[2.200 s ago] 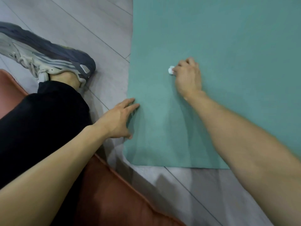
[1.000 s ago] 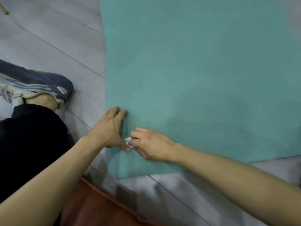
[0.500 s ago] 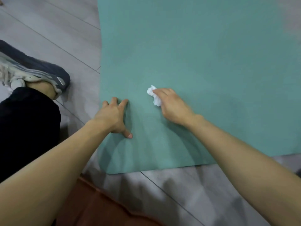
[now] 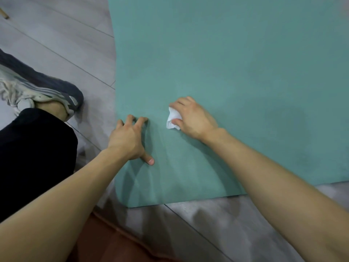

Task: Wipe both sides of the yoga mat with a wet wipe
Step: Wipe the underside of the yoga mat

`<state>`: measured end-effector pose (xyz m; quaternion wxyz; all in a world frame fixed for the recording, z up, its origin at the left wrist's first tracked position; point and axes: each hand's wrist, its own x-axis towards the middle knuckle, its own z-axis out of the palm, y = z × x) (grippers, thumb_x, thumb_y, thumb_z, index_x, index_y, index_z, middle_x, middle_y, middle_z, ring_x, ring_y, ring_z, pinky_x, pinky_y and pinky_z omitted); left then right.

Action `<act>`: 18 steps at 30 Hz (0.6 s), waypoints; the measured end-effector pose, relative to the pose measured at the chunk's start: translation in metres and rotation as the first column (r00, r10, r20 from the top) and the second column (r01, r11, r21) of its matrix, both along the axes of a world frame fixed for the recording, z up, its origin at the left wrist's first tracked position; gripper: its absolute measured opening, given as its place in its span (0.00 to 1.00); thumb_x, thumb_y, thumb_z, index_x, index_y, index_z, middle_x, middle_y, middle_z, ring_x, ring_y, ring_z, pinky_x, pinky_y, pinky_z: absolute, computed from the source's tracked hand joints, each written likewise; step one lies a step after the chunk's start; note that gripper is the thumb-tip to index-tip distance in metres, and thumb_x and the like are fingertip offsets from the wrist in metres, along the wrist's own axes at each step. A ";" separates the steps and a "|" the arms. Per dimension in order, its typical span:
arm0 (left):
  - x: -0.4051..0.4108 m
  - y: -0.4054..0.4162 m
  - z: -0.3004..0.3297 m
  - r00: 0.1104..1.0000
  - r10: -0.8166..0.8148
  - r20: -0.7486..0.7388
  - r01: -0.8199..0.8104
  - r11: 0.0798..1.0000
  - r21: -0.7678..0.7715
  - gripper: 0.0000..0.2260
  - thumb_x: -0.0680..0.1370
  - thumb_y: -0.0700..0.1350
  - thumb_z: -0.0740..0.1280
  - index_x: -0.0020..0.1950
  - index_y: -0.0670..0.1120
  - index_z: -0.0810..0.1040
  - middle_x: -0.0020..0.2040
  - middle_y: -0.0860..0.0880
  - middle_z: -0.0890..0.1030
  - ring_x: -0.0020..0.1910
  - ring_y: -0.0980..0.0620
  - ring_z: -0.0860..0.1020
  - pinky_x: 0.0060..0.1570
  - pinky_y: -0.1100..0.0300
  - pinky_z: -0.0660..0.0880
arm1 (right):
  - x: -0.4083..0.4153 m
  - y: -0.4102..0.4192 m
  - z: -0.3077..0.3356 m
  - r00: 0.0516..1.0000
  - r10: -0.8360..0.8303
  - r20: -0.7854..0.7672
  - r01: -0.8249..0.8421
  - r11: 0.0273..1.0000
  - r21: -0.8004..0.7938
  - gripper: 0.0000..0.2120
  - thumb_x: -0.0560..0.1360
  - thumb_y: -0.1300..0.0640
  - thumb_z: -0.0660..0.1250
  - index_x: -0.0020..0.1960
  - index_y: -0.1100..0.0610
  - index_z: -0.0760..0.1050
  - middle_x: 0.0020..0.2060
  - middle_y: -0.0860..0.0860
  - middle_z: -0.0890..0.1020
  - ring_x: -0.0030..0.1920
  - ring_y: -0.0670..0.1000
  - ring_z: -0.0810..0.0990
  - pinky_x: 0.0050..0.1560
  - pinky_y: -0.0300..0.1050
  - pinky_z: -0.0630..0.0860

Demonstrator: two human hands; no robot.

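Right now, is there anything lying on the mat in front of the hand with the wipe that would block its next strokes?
Nothing visible does. The right hand grips the wipe on the mat, and the green surface beyond it is bare. The left hand presses the mat's near left edge, off to the side.

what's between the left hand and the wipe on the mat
Nothing but bare teal yoga mat: in the head view, the left hand presses near the mat's edge, and the wet wipe sits apart in the right hand.
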<state>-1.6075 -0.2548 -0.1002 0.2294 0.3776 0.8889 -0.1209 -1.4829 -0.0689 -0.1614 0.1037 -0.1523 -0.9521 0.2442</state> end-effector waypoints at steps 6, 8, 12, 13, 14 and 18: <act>0.005 0.001 0.005 1.000 0.008 0.001 -0.008 1.000 -0.001 0.68 0.45 0.69 0.85 0.80 0.58 0.58 0.75 0.48 0.65 0.70 0.38 0.68 0.65 0.41 0.76 | 0.051 -0.072 -0.001 0.935 0.336 -0.116 -0.344 0.937 -0.059 0.06 0.79 0.57 0.69 0.55 0.55 0.80 0.50 0.53 0.77 0.51 0.55 0.75 0.52 0.50 0.75; 0.005 0.002 0.004 1.000 0.011 0.000 -0.011 1.000 0.000 0.68 0.45 0.68 0.86 0.80 0.58 0.58 0.75 0.48 0.65 0.70 0.38 0.68 0.66 0.41 0.76 | 0.055 -0.054 -0.002 0.874 0.479 -0.087 -0.478 0.878 0.033 0.09 0.82 0.54 0.64 0.56 0.55 0.81 0.48 0.55 0.77 0.50 0.56 0.76 0.49 0.51 0.74; 0.004 -0.001 0.003 1.000 0.001 0.002 -0.001 1.000 0.007 0.69 0.46 0.69 0.85 0.81 0.59 0.57 0.76 0.48 0.64 0.71 0.39 0.67 0.67 0.40 0.75 | 0.020 0.057 -0.008 0.987 -0.107 -0.117 0.121 0.985 0.122 0.09 0.80 0.57 0.67 0.56 0.55 0.84 0.47 0.59 0.76 0.51 0.62 0.76 0.50 0.57 0.78; 0.004 -0.002 0.003 1.000 0.001 0.002 -0.001 1.000 0.009 0.69 0.45 0.70 0.85 0.81 0.59 0.57 0.77 0.48 0.63 0.71 0.39 0.67 0.67 0.40 0.75 | 0.015 0.072 -0.005 0.970 -0.230 -0.078 0.236 0.968 0.081 0.10 0.80 0.59 0.67 0.58 0.57 0.84 0.48 0.59 0.76 0.53 0.63 0.76 0.51 0.58 0.78; 0.004 -0.002 0.004 1.000 0.000 0.002 0.000 1.000 0.012 0.69 0.45 0.70 0.85 0.81 0.59 0.57 0.77 0.49 0.63 0.71 0.39 0.67 0.67 0.40 0.75 | 0.011 0.073 -0.002 0.960 -0.274 -0.048 0.277 0.959 0.056 0.11 0.80 0.59 0.66 0.59 0.57 0.84 0.48 0.59 0.77 0.54 0.63 0.77 0.52 0.56 0.78; 0.004 0.000 0.005 1.000 -0.008 -0.003 0.008 1.000 0.004 0.68 0.45 0.70 0.85 0.80 0.59 0.58 0.75 0.49 0.64 0.70 0.40 0.68 0.65 0.43 0.76 | 0.037 -0.018 0.011 0.986 0.128 -0.107 -0.124 0.991 0.044 0.09 0.79 0.56 0.66 0.51 0.55 0.85 0.42 0.56 0.80 0.44 0.59 0.78 0.44 0.50 0.73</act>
